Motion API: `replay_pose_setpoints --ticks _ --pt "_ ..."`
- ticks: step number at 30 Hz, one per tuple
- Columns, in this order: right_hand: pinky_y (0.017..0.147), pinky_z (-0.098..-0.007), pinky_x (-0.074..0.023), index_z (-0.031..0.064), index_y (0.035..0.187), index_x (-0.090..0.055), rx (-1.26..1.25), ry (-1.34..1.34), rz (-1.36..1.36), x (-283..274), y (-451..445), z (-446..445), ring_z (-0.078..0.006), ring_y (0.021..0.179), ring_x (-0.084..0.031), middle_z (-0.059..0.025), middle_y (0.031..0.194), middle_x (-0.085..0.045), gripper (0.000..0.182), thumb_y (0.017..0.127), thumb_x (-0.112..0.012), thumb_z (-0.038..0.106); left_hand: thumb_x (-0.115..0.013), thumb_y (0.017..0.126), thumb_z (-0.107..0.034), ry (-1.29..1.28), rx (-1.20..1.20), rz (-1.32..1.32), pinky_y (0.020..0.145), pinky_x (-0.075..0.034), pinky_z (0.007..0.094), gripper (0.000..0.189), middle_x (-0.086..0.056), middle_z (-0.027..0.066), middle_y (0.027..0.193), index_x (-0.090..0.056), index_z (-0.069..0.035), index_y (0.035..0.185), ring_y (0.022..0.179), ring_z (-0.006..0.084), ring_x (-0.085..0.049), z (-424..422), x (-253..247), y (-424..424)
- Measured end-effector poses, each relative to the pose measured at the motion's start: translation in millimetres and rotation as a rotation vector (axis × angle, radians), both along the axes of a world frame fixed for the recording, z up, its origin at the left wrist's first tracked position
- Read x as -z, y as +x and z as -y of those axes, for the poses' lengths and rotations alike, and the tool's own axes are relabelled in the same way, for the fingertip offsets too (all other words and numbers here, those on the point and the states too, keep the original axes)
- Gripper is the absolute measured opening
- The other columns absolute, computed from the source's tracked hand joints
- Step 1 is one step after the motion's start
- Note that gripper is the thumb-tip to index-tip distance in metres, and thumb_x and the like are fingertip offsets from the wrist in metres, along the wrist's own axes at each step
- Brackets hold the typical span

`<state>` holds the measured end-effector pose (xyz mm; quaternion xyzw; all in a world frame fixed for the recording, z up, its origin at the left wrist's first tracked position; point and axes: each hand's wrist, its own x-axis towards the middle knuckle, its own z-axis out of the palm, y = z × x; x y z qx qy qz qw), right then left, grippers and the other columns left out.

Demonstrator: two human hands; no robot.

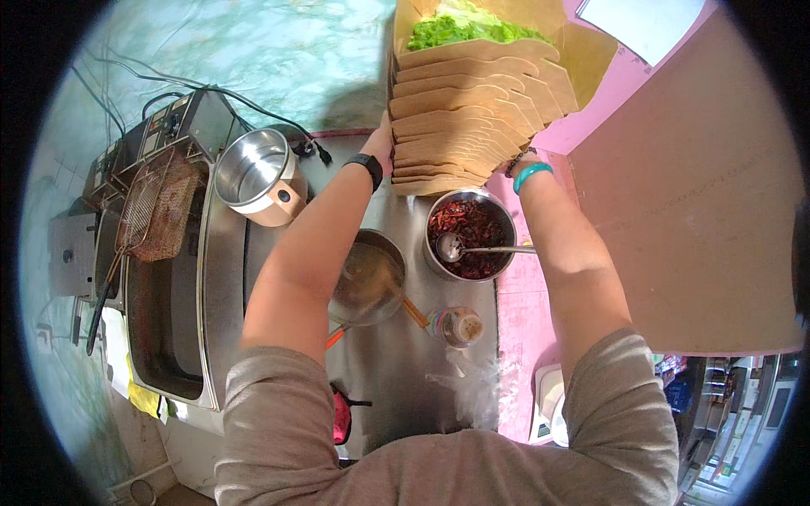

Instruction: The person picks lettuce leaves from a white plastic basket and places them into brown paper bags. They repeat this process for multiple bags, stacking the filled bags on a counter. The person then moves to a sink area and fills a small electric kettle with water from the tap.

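Note:
A tall stack of nested kraft paper food boxes [455,120] stands at the far end of the steel worktop [405,212]. Green leaf lettuce [474,31] shows in the uppermost box. My left hand [383,148] grips the stack's left side, its fingers partly hidden behind the paper. On the opposite side my right hand [516,164] grips the lower edge, and its fingertips are also hidden. Just below the stack sits a steel pot of red chilli pieces [471,221], with a metal ladle [450,248] resting in it.
Under my left forearm lies a pan [370,278] holding liquid, with wooden chopsticks [414,311] at its rim. A shaker jar [465,327] stands nearby. Leftward are a cream-sided steel pot [259,174] and a deep fryer [168,316] with a mesh basket [161,209]. A brown panel [690,209] rises right.

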<state>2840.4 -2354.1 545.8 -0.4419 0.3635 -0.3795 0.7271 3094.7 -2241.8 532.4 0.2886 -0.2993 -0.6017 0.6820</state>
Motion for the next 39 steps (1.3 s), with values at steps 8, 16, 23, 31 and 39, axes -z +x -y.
replay_pose_setpoints --ticks 8,16,23,31,39 --pt "0.084 -0.046 -0.0434 0.0093 0.118 -0.051 0.096 0.059 -0.034 40 -32 23 -0.0263 0.102 -0.053 -0.0079 0.116 -0.056 0.049 0.086 -0.047 0.047 -0.025 0.089 -0.06 0.059 -0.036 0.192 0.094 -0.036 0.0402 0.074 -0.048 0.0179 0.125 -0.04 0.0 0.128 0.109 0.0288 -0.048 39 25 -22" --pt "0.084 -0.0456 -0.0432 0.0106 0.12 -0.05 0.125 -0.04 0.212 54 -16 49 -0.0261 0.103 -0.052 -0.0064 0.116 -0.056 0.05 0.086 -0.047 0.047 -0.028 0.092 -0.05 0.271 -0.248 0.483 0.092 -0.036 0.0355 0.061 -0.049 0.0128 0.126 -0.046 0.0 0.123 0.112 0.025 -0.048 -2 -1 -15" --pt "0.085 -0.0445 -0.0421 0.0067 0.119 -0.049 0.171 -0.288 -0.061 10 -17 -51 -0.0223 0.109 -0.05 -0.0068 0.119 -0.053 0.046 0.091 -0.041 0.042 -0.023 0.096 -0.024 -0.22 -0.297 1.354 0.089 -0.036 0.0426 0.032 -0.049 0.0337 0.109 -0.039 0.001 0.108 0.109 0.0445 -0.043 -90 -11 -4" --pt "0.079 -0.0316 -0.0434 0.001 0.117 -0.051 0.101 -0.699 -0.562 -20 -89 -138 -0.0193 0.093 -0.058 -0.0102 0.106 -0.061 0.046 0.091 -0.043 0.038 -0.041 0.09 -0.046 -0.033 -0.282 1.476 0.097 -0.034 0.0369 0.067 -0.041 0.0317 0.125 -0.037 0.013 0.122 0.119 0.0364 -0.041 -222 -5 20" --pt "0.077 -0.0359 -0.0476 -0.0003 0.105 -0.059 -0.559 -1.204 -0.849 -31 -20 -218 -0.0301 0.085 -0.062 -0.0201 0.092 -0.063 0.034 0.085 -0.051 0.027 -0.055 0.084 -0.024 0.175 -0.785 1.383 0.076 -0.044 0.0376 0.025 -0.062 0.0179 0.083 -0.06 0.0 0.088 0.083 0.0326 -0.058 -266 46 60"
